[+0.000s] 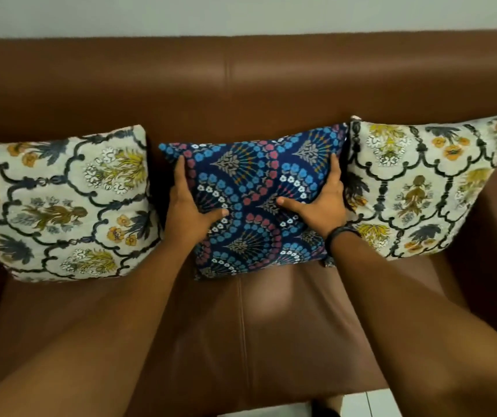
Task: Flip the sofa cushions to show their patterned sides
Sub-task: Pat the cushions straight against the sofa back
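Three cushions lean against the back of a brown leather sofa, all with patterned sides facing me. The middle one is a dark blue cushion with blue, pink and white flower arcs. My left hand grips its left edge and my right hand grips its right edge, thumbs pressed on the front. A cream floral cushion stands to its left and another cream floral cushion to its right. A black band sits on my right wrist.
The sofa seat stretches in front of the cushions, with a seam down its middle. The right armrest rises beside the right cushion. A pale wall is behind the sofa; white floor tiles show at the bottom.
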